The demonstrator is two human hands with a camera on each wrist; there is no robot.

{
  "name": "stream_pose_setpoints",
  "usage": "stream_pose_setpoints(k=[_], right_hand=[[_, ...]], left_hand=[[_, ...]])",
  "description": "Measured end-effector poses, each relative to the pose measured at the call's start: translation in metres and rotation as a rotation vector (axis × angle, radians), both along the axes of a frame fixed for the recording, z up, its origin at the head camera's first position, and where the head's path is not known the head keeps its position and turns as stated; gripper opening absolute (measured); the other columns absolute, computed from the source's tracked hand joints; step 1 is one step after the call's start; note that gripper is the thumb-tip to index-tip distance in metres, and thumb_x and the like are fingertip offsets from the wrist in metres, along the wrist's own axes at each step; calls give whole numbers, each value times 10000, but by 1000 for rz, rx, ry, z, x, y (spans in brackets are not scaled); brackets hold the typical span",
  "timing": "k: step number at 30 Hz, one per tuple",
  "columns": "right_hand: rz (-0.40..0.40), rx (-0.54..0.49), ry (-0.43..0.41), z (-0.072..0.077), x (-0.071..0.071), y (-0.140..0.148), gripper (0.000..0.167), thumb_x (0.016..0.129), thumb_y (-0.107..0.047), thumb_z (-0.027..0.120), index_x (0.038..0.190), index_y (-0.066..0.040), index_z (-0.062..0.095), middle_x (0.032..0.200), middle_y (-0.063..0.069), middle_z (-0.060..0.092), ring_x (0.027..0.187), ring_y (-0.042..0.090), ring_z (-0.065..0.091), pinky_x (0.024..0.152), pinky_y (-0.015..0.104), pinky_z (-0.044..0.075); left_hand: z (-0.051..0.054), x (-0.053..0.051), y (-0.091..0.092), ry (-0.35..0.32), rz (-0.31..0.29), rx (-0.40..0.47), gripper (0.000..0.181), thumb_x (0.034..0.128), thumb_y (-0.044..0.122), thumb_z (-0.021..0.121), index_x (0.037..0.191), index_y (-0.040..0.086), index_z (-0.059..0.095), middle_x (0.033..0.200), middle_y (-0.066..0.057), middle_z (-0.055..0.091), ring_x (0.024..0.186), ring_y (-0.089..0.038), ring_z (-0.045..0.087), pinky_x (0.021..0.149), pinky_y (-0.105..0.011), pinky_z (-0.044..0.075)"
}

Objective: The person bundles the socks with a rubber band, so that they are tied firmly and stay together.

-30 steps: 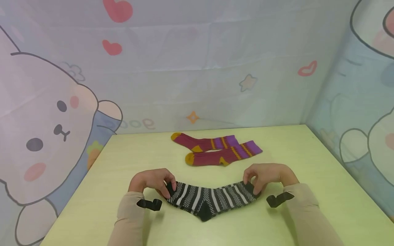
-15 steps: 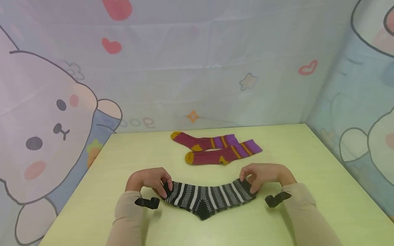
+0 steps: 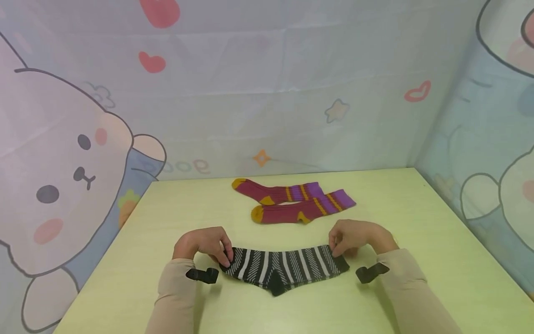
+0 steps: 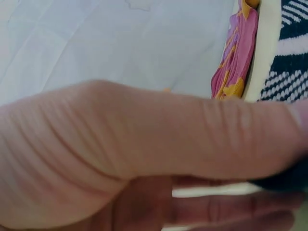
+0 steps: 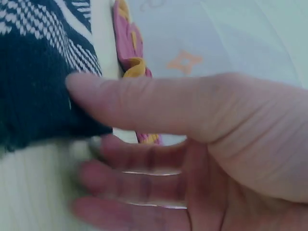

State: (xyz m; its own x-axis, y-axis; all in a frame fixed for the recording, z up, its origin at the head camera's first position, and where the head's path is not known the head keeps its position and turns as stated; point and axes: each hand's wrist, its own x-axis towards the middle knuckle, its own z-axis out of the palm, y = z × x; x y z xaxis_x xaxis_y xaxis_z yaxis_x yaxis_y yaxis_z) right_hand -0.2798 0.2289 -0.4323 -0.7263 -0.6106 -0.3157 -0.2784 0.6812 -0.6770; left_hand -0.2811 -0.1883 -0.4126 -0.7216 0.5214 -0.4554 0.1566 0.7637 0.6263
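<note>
A black-and-white striped sock [image 3: 288, 269] lies spread across the near part of the table, its black heel pointing toward the person. Whether a second sock lies beneath it, I cannot tell. At its left end my left hand [image 3: 207, 243] pinches the dark tip between thumb and fingers; in the left wrist view the thumb [image 4: 192, 134] covers much of that grip. My right hand [image 3: 354, 237] holds the upper corner of the dark right end. Over there the thumb [image 5: 125, 98] lies on the fabric, with the blurred fingertips below its edge.
Behind the striped sock lie two maroon socks with mustard toes and purple cuffs, a farther one [image 3: 258, 190] and a nearer one [image 3: 279, 214], partly overlapping. The pale yellow table [image 3: 158, 204] ends at a printed cloth backdrop [image 3: 233, 116].
The striped sock has been drawn straighter and flatter. My right hand has shifted its grip to the upper corner, baring the dark right end. My left hand has moved slightly left.
</note>
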Motion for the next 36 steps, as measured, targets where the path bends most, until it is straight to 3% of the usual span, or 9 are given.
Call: stream_pose_setpoints(k=[3,9,13,16,21,27,30,36], right_hand=[[9,-6,71,0,-2,-3,119,798,-26,817,793,-97,721,764,-29,667,628,104,568,617,290,507],[65,-42,107,-3,-5,-3,157,753,38,816,777,-89,728,776,-48,680,719,103,604,708,292,521],[7,-79,107,-3,-8,3,173,752,76,774,801,-80,717,827,-20,677,773,131,614,728,317,519],[-61,-128,93,-5,-11,8,170,775,91,729,868,-52,717,925,24,677,864,181,639,755,337,526],[-195,-195,49,-11,-17,16,215,836,73,672,1036,6,712,1083,104,671,980,252,621,813,375,533],[-341,-260,-18,-18,-21,20,312,849,68,663,1158,108,650,1155,202,640,966,259,645,855,417,551],[-411,-302,-48,-20,-23,19,336,848,94,655,1176,145,600,1154,232,607,958,268,638,838,409,563],[-472,-306,-18,-22,-24,17,318,831,112,685,1134,132,593,1057,175,572,949,265,531,777,340,555]], left_hand=[[-2,-3,0,40,-44,-4,101,774,25,838,814,78,763,856,10,679,755,-119,625,720,-293,540],[-7,-6,1,90,-104,-6,127,764,45,850,807,116,754,838,41,670,737,-102,529,671,-272,449],[-9,-9,1,117,-99,23,143,769,18,835,831,116,751,877,37,673,739,-111,554,696,-282,466],[-11,-12,2,134,-45,85,155,790,-26,801,894,80,755,974,-11,685,769,-127,601,717,-293,522],[-17,-16,6,168,118,192,222,834,-91,722,1034,1,750,1190,-141,649,907,-184,644,760,-339,571],[-23,-21,17,258,243,159,245,846,-83,703,1071,1,750,1191,-144,656,925,-180,602,802,-332,531],[-25,-23,21,292,268,139,246,843,-84,707,1073,-7,747,1177,-144,662,939,-194,569,801,-328,509],[-23,-21,24,303,278,124,239,854,-68,708,1085,-16,742,1177,-151,663,977,-227,555,794,-327,502]])
